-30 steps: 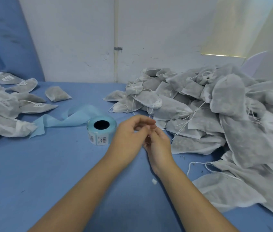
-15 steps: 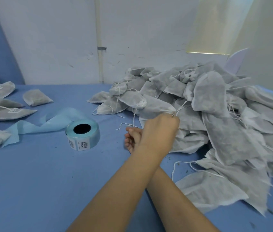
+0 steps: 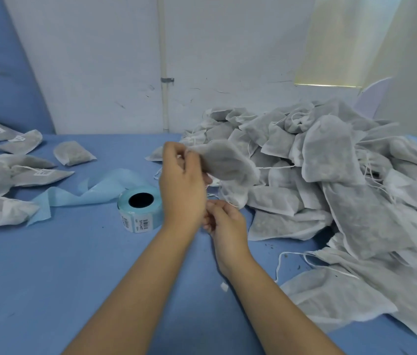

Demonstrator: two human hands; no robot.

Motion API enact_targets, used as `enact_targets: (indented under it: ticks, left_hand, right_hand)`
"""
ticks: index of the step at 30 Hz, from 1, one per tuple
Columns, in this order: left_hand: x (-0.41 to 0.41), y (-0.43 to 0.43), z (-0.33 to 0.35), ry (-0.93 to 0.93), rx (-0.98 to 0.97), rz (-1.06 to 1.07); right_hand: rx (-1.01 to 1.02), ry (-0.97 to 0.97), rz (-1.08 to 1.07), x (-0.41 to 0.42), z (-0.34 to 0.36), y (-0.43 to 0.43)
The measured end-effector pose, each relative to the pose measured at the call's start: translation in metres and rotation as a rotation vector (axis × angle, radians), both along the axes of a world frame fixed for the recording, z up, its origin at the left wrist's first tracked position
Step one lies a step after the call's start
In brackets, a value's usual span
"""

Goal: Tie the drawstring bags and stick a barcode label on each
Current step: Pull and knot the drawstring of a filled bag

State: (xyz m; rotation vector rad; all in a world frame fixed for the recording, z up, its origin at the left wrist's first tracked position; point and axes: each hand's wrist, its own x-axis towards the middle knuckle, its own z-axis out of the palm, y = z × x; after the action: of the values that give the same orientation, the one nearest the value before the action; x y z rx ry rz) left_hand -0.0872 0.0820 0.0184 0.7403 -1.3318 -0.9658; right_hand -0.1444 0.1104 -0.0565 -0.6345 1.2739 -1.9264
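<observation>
Head view: left hand (image 3: pixel 181 190) is pinching the light, floppy drawstring bag (image 3: pixel 227 165) by its neck, right hand (image 3: pixel 226 224) is hovering curled below, grip unclear.

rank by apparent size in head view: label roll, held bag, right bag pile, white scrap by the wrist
1. right bag pile
2. held bag, though it's lifted nearer the camera, so its lead on the roll is unsure
3. label roll
4. white scrap
</observation>
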Motion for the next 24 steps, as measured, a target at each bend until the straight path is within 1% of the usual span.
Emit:
enact_targets:
  ticks: [4, 7, 10, 12, 14, 16, 18, 21, 22, 24]
  left_hand:
    - [0.037, -0.017, 0.002, 0.137, 0.102, 0.031]
    - [0.057, -0.021, -0.001, 0.123, 0.118, 0.095]
    - [0.068, -0.023, -0.007, 0.054, 0.115, 0.181]
    - [0.070, -0.025, -0.012, -0.061, 0.085, 0.232]
    - [0.069, -0.026, -0.016, -0.171, 0.052, 0.258]
    - [0.066, -0.025, -0.019, -0.231, 0.046, 0.258]
    - [0.062, -0.025, -0.021, -0.246, 0.082, 0.235]
    - [0.060, -0.023, -0.026, -0.215, 0.168, 0.163]
    - [0.060, -0.022, -0.029, -0.256, 0.177, 0.148]
    - [0.060, -0.016, -0.036, -0.410, 0.217, 0.082]
  right_hand:
    - [0.018, -0.017, 0.031, -0.002, 0.006, 0.005]
    - [0.039, 0.042, 0.046, 0.004, 0.008, 0.010]
    - [0.024, 0.073, -0.078, 0.010, 0.008, 0.011]
    - [0.003, 0.164, -0.085, 0.009, 0.008, 0.011]
    - [-0.023, 0.299, 0.021, 0.011, 0.008, 0.012]
    - [-0.022, 0.415, 0.171, 0.015, 0.005, 0.014]
    - [-0.020, 0.389, 0.208, 0.020, 0.006, 0.015]
    - [-0.007, 0.249, 0.118, 0.016, 0.007, 0.013]
    - [0.005, 0.210, 0.081, 0.014, 0.007, 0.012]
    - [0.011, 0.165, 0.033, 0.010, 0.007, 0.010]
